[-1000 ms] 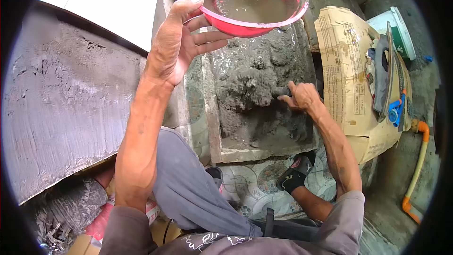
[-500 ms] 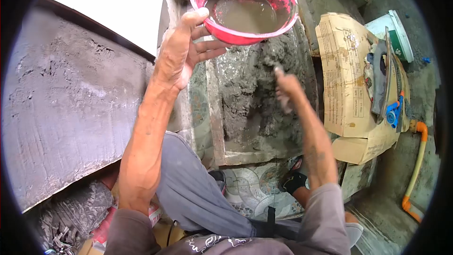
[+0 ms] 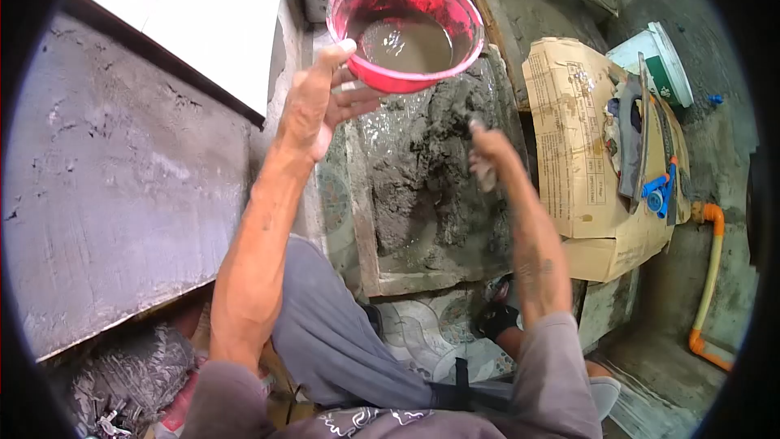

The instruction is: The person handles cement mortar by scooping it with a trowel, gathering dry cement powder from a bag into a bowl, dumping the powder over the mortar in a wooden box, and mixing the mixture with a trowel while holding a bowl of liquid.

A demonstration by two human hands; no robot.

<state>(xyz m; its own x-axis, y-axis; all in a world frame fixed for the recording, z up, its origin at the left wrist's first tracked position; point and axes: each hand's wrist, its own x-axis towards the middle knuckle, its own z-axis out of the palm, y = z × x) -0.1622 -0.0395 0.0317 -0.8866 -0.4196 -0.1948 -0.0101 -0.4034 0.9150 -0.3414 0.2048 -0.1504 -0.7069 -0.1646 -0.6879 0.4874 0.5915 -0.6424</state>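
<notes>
My left hand (image 3: 321,102) grips the rim of a red plastic basin (image 3: 410,83), thumb over the edge and fingers underneath. Murky grey water (image 3: 406,45) lies in the basin, and grey smears coat its inner wall. Below it, wet grey mortar (image 3: 402,187) is heaped in a shallow wooden-edged mixing tray (image 3: 367,219). My right hand (image 3: 490,154) is over the right part of the mortar with its fingers curled, somewhat blurred. Whatever it may hold is hidden by the fingers and the dark mix.
Right of the tray lies a flattened cardboard box (image 3: 569,146) carrying tools and a blue plastic fitting (image 3: 660,191). Behind it stands a white bucket (image 3: 654,53). An orange and yellow pipe (image 3: 708,276) runs along the right. A grey plastered slab (image 3: 130,171) borders my left side.
The basin sits slightly further left and lower in view, still in my left hand. My right hand stays over the mortar, and the whole view has shifted a little.
</notes>
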